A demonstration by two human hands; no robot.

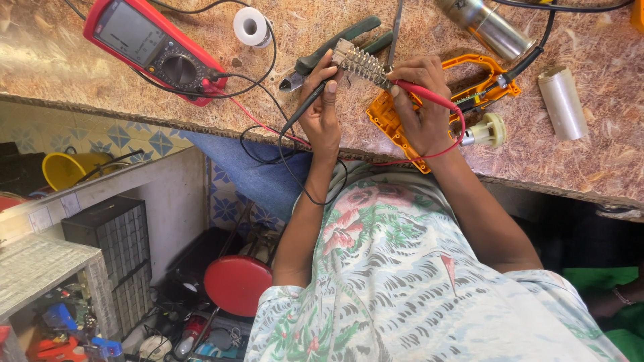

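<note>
While left hand (322,110) pinches black probe (305,107), right hand (419,107) pinches red probe (426,96) against heating element (361,62).

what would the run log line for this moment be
left hand: black probe on heating element | right hand: red probe on element | multimeter on workbench

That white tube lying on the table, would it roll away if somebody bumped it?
Probably. The white tube is round and lies on its side on the flat worktop, so a sideways nudge could roll it. It looks hollow at one end, so it is likely light. The table edge is close, so it might drop off.
</note>
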